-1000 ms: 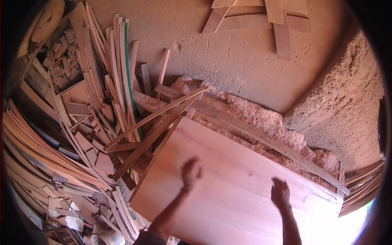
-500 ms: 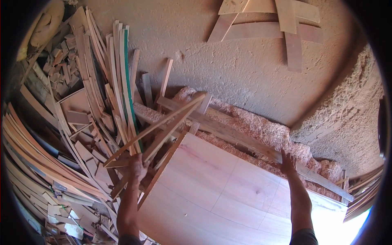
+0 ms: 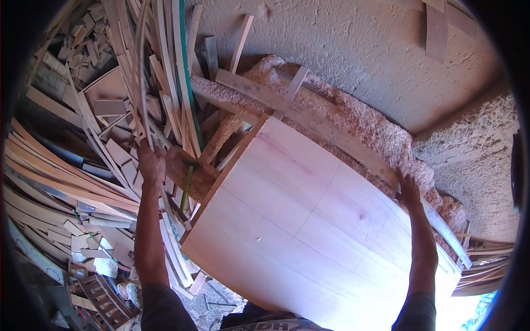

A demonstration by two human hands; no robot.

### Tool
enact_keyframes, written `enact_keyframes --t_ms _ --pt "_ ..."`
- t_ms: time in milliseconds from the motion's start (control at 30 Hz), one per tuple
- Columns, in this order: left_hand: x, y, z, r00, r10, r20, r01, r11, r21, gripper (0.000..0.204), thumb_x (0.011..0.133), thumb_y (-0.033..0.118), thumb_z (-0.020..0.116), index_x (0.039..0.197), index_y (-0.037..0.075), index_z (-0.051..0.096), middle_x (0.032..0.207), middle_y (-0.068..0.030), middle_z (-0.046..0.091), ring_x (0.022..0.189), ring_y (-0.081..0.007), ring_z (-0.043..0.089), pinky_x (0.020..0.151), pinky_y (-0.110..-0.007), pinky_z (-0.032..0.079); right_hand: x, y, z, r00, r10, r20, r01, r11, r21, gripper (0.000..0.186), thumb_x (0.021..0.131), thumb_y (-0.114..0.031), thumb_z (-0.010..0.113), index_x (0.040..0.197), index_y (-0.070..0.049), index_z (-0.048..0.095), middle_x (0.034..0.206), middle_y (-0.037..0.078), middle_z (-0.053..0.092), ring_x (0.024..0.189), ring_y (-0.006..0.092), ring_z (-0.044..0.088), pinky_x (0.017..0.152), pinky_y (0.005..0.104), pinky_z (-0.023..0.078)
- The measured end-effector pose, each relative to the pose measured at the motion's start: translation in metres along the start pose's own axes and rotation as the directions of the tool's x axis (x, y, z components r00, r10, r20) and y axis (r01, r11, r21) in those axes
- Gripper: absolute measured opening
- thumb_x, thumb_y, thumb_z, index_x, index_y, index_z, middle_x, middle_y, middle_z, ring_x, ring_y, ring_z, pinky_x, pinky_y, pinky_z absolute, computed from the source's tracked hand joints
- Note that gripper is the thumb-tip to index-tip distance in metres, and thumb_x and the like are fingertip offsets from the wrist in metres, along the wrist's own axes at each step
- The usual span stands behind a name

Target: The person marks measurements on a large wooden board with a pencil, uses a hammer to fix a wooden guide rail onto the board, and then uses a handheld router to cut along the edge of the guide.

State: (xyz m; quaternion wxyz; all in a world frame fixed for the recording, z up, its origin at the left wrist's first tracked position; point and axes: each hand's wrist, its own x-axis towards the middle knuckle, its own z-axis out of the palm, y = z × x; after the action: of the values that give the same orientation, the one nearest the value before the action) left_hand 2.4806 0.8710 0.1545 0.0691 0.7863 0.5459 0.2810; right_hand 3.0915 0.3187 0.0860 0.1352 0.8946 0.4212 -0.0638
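My left hand [image 3: 150, 164] is closed around thin wooden strips [image 3: 142, 83], which rise steeply beside the stacked offcuts. A large pale plywood board [image 3: 276, 204] marked with thin pencil lines lies tilted in front of me. Along its far side runs a long rough wooden plank [image 3: 337, 135]. My right hand [image 3: 407, 191] rests at this plank near its right part, fingers stretched out and apart. How many strips my left hand grips is hard to tell, as they overlap and blur.
Wood shavings [image 3: 381, 132] are heaped between plank and rough wall [image 3: 342, 55]. Long boards, one green-edged [image 3: 186, 77], lean at the upper left. Curved strips [image 3: 72, 176] and scrap pieces [image 3: 88, 33] pile up on the left. A brown block [image 3: 193, 171] juts out by the board's left edge.
My left hand has moved left and up, and the strips swung from lying across the plank to standing steeply at the left. My right hand stays by the plank. The view has shifted downward.
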Motion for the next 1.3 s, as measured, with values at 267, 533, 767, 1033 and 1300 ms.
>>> enact_keyframes --t_ms 267,533,767,1033,1300 --pt "-0.006 -0.044 0.016 0.992 -0.104 -0.071 0.124 0.905 0.408 0.037 0.091 0.034 0.067 0.108 0.005 0.055 0.094 -0.0209 0.067 0.091 -0.0436 0.067 0.078 -0.055 0.055 -0.023 0.015 -0.086 0.969 0.090 -0.229 -0.091 0.996 0.003 0.103 0.071 -0.001 0.075 0.159 -0.021 0.024 0.117 0.022 0.054 0.110 0.0448 0.055 0.091 0.0563 0.048" --pt "-0.052 -0.001 0.060 0.972 0.136 0.191 -0.187 0.941 0.282 0.052 0.094 0.047 0.063 0.125 0.006 0.059 0.090 -0.0213 0.069 0.088 -0.0431 0.069 0.081 -0.054 0.055 -0.073 0.024 -0.101 0.889 -0.063 -0.454 0.087 0.996 0.031 0.104 0.064 0.002 0.077 0.156 -0.019 0.034 0.109 0.015 0.055 0.099 0.0357 0.056 0.084 0.0478 0.050" --pt "-0.074 0.045 0.104 0.847 0.195 0.494 -0.353 0.902 0.249 0.068 0.097 0.049 0.057 0.148 0.006 0.042 0.105 -0.0255 0.067 0.098 -0.0433 0.066 0.087 -0.054 0.052 -0.113 -0.007 -0.127 0.889 -0.151 -0.432 0.164 0.986 -0.006 0.101 0.062 0.000 0.079 0.153 -0.018 0.039 0.103 0.015 0.057 0.096 0.0356 0.058 0.084 0.0467 0.050" --pt "-0.093 0.032 0.114 0.885 0.264 0.383 -0.343 0.927 0.154 0.065 0.099 0.047 0.054 0.145 0.003 0.043 0.129 -0.0234 0.059 0.110 -0.0436 0.061 0.098 -0.054 0.047 -0.160 -0.084 -0.155 0.919 -0.227 -0.322 0.265 0.961 0.079 0.097 0.063 -0.003 0.078 0.151 -0.020 0.042 0.097 0.013 0.057 0.088 0.0306 0.060 0.081 0.0447 0.052" --pt "-0.160 0.039 0.055 0.891 0.325 0.317 -0.386 0.909 0.154 0.060 0.096 0.029 0.058 0.146 0.000 0.042 0.149 -0.0221 0.043 0.139 -0.0403 0.038 0.114 -0.057 0.028 -0.240 -0.136 -0.139 0.919 -0.342 -0.194 0.381 0.898 0.221 0.089 0.065 -0.005 0.078 0.146 -0.021 0.048 0.085 0.006 0.056 0.077 0.0232 0.061 0.071 0.0405 0.056"
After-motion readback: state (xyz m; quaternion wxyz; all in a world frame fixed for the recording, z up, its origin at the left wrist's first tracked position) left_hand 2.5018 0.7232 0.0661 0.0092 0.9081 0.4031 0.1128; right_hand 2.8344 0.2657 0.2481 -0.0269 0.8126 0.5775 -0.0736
